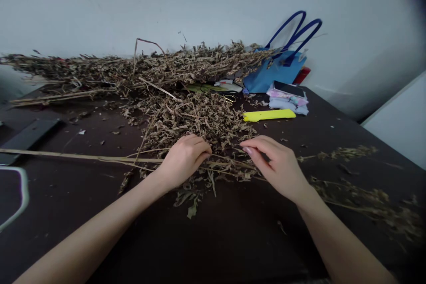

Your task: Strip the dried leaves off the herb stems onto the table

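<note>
**Left hand [184, 157] closed around a long dried stalk [83, 156] on a dark counter [216, 244]**

The stalk comes in from the left edge and runs across the counter into the left hand, whose fingers are curled around it. Thin side stems fan out past the knuckles, over the near edge of a heap of crumbled dry leaves [199, 117].

Just across a narrow gap is the right hand [276, 162], palm down, its thumb and index finger drawn close together at the tips. From here I cannot tell whether anything is pinched between them.

A greenish leaf [192, 209] lies in front of the heap. Beyond the heap, a long bundle of dried plants [199, 64] stretches along the wall [186, 4], its right end against a blue bag [266, 75] with 2 darker handles. Near the bag, a phone [289, 88] rests on a pastel stack [282, 103], with a bright yellow tool [269, 115] just in front. Over to the right, 2 leafy sprigs lie on the counter, the nearer blurred.
</note>
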Demonstrator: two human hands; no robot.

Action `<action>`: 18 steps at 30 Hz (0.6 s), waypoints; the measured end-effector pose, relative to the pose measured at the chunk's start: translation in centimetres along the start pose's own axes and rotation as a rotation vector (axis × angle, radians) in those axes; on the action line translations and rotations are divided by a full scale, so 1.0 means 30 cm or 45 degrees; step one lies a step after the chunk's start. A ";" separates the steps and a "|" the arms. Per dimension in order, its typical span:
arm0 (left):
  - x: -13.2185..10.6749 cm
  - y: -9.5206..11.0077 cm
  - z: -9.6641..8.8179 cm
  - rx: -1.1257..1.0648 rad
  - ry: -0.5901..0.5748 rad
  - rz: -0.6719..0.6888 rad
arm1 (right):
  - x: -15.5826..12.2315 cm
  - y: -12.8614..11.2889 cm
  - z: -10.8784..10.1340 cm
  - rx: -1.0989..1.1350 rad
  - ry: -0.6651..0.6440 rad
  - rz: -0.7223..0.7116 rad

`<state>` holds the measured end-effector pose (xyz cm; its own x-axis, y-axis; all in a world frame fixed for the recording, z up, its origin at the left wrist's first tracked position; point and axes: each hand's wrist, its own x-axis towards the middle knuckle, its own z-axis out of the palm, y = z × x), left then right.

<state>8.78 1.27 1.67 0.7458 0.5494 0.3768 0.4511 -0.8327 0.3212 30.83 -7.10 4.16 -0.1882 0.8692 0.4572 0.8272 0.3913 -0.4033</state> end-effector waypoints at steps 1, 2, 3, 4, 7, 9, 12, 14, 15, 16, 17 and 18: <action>0.000 -0.001 0.000 0.003 0.003 -0.007 | -0.001 0.005 -0.008 -0.034 -0.040 0.017; 0.001 -0.002 0.000 0.006 0.007 -0.016 | -0.001 0.010 -0.013 -0.070 -0.103 0.024; 0.001 -0.002 -0.001 0.007 0.012 -0.025 | -0.002 0.017 -0.014 -0.103 -0.178 0.023; 0.002 -0.003 -0.001 0.007 0.018 -0.033 | -0.003 0.024 -0.012 -0.128 -0.253 0.012; 0.003 -0.002 0.000 0.005 0.027 -0.049 | -0.004 0.038 0.006 -0.153 -0.397 -0.025; 0.003 0.000 0.003 0.000 0.029 -0.055 | -0.003 0.038 0.018 -0.143 -0.407 -0.021; 0.002 0.008 0.012 -0.030 0.053 -0.041 | 0.000 0.023 0.031 -0.110 -0.366 -0.023; 0.000 0.017 0.022 -0.062 0.072 -0.018 | 0.000 0.009 0.036 -0.082 -0.350 -0.049; 0.000 0.023 0.028 -0.077 0.075 -0.008 | -0.001 0.003 0.039 -0.071 -0.348 -0.066; -0.001 0.028 0.034 -0.090 0.075 0.002 | -0.001 -0.001 0.041 -0.063 -0.343 -0.080; -0.001 0.033 0.040 -0.100 0.072 0.011 | -0.001 -0.005 0.044 -0.059 -0.339 -0.090; -0.002 0.038 0.046 -0.109 0.065 0.019 | -0.002 -0.006 0.046 -0.057 -0.337 -0.097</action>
<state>9.93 0.20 0.82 0.7250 0.5416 0.4255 0.3949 -0.8330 0.3875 29.95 -6.80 3.12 -0.3777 0.8887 0.2599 0.8268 0.4500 -0.3374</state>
